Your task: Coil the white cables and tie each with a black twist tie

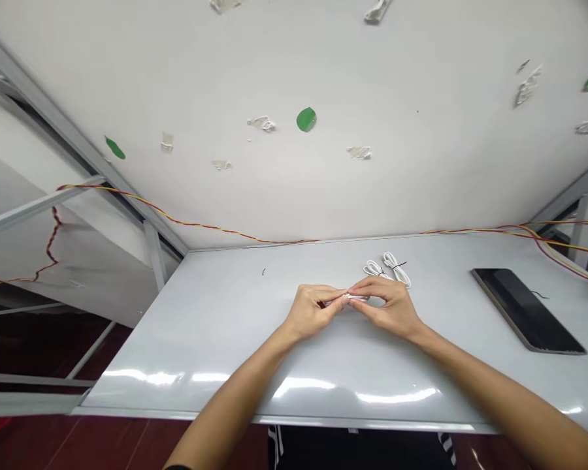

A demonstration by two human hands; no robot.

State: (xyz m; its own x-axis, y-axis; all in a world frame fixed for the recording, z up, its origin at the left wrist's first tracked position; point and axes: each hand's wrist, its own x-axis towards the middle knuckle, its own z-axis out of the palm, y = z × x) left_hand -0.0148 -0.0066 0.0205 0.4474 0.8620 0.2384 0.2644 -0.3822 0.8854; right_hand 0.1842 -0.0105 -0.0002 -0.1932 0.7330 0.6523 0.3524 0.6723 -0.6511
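Note:
Both hands meet over the middle of the table, pinching a small bundle of white cable (351, 297) between thumbs and fingertips. My left hand (310, 309) grips its left end, and my right hand (388, 307) closes on it from the other side. Fingers hide most of the bundle. Just beyond my right hand lie two more coiled white cables, one (374, 268) partly behind the other (397, 269). A thin black tie is wrapped around at least the right coil.
On the right a black tablet-like slab (528, 308) lies flat on the grey table (215, 326). Small black tie pieces (263, 271) lie on the surface. A twisted red-yellow wire (215, 228) runs along the white back wall (421, 163). Metal frame bars (154, 254) stand at the left.

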